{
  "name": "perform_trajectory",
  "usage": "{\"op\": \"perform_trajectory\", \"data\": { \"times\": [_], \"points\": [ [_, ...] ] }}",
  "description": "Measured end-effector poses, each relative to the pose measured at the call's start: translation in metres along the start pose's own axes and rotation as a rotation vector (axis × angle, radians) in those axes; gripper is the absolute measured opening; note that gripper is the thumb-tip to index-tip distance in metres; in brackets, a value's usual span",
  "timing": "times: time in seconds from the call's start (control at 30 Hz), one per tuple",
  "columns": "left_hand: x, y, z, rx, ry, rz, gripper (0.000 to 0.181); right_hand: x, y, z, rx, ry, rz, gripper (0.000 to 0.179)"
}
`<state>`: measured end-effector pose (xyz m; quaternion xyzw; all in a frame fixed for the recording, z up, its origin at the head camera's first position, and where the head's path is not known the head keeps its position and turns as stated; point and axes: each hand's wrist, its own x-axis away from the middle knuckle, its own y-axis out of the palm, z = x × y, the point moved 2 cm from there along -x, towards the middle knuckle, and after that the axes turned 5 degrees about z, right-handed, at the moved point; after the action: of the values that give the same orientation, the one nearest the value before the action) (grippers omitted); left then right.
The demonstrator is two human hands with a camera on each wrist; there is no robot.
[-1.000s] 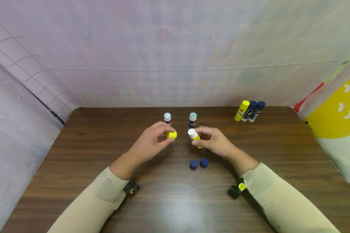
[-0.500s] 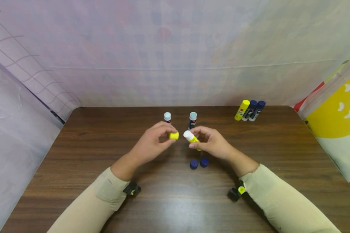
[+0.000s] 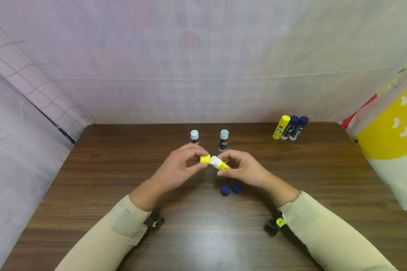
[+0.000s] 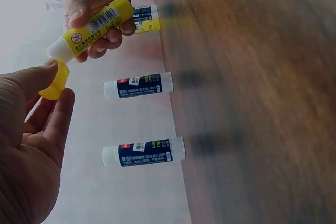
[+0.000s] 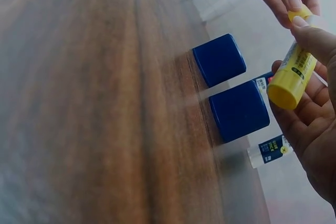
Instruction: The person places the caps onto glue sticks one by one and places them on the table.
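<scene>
My left hand (image 3: 176, 167) pinches a yellow cap (image 3: 205, 159) between thumb and fingers, its open end toward the right. In my right hand (image 3: 247, 167) is a yellow glue stick (image 4: 100, 27), tilted with its white top pointing left. The white top is right at the cap's mouth in the head view, and in the left wrist view it overlaps the cap's edge. Both are held above the table. Two dark blue caps (image 3: 225, 190) (image 5: 239, 111) sit on the table below my right hand.
Two uncapped navy glue sticks (image 3: 224, 140) (image 4: 144, 151) stand upright behind my hands. At the back right, a capped yellow glue stick (image 3: 281, 127) stands beside two capped navy ones (image 3: 298, 128). A pale curtain (image 3: 203, 75) hangs behind the wooden table (image 3: 88, 180).
The glue stick has tilted over and moved left, and the cap has shifted slightly right, closing the gap between them. The other glue sticks and the blue caps stay put.
</scene>
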<state>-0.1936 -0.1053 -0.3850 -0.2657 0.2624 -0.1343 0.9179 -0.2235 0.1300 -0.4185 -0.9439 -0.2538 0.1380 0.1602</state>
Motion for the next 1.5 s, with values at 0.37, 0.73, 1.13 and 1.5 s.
{"op": "perform_trajectory", "data": {
  "times": [0.37, 0.73, 1.13, 1.5],
  "points": [
    [0.0002, 0.002, 0.0011, -0.005, 0.008, -0.022, 0.026, -0.0002, 0.0005, 0.0022, 0.051, -0.011, -0.009, 0.03],
    [0.0002, 0.0017, 0.0021, -0.077, 0.006, -0.049, 0.03, 0.0004, -0.0008, 0.003, 0.119, -0.05, -0.002, 0.03],
    [0.0012, 0.0035, 0.0042, -0.053, -0.043, -0.077, 0.03, -0.0001, 0.0, 0.0038, 0.172, -0.045, 0.024, 0.028],
    [0.0019, 0.0039, 0.0043, -0.06, -0.05, -0.095, 0.024, 0.0012, 0.0017, 0.0009, 0.185, -0.068, 0.021, 0.028]
  ]
}}
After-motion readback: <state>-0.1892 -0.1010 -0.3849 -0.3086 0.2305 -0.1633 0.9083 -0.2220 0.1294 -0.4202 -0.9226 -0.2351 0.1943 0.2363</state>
